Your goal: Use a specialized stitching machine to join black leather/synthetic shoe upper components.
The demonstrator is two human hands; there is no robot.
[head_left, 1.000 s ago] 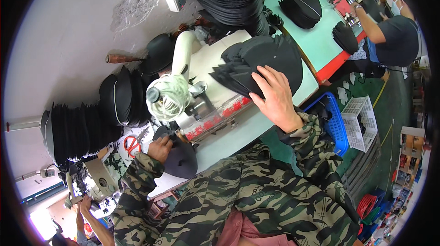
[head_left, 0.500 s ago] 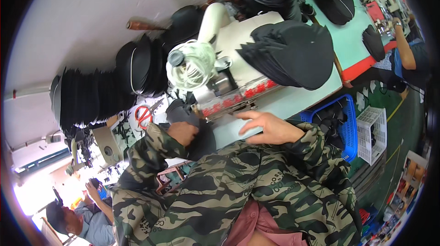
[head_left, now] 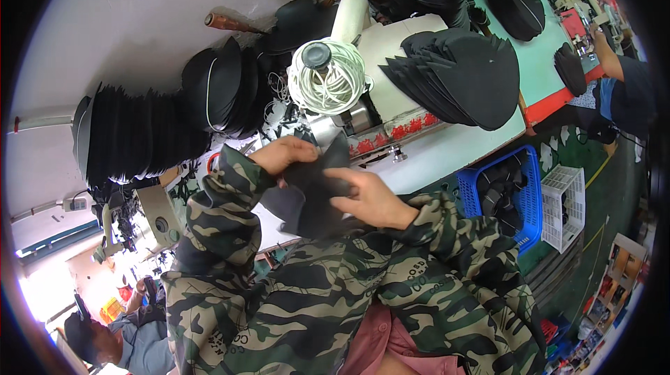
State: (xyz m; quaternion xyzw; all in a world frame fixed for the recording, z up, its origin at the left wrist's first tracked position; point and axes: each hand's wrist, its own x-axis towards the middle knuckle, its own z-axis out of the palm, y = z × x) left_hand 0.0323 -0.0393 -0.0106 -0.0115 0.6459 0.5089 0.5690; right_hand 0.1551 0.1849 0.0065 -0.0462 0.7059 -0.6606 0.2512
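Observation:
A black, flat piece with curved edges [head_left: 305, 190], blurred in part, hangs between my two hands in front of the sewing machine [head_left: 408, 113]. My left hand [head_left: 285, 153] is closed, its thumb and fingers pinching the piece's upper left edge. My right hand [head_left: 370, 197] has its fingers and thumb on the piece's right side, gripping it. Just beyond my hands, a coil of white thread [head_left: 338, 89] sits by the machine head. On the machine bed to the right lies a fanned stack of black curved pieces [head_left: 464, 78].
Tall stacks of black pieces [head_left: 136, 134] line the wall on the left. Red-handled scissors [head_left: 212, 161] lie partly hidden behind my left sleeve. A blue basket [head_left: 534, 200] with black pieces and a white crate [head_left: 574, 200] stand at right. Other people work at far right and lower left.
My left hand has lifted the black piece up and to the right, away from the table. My right hand has come left, from open and empty to gripping it.

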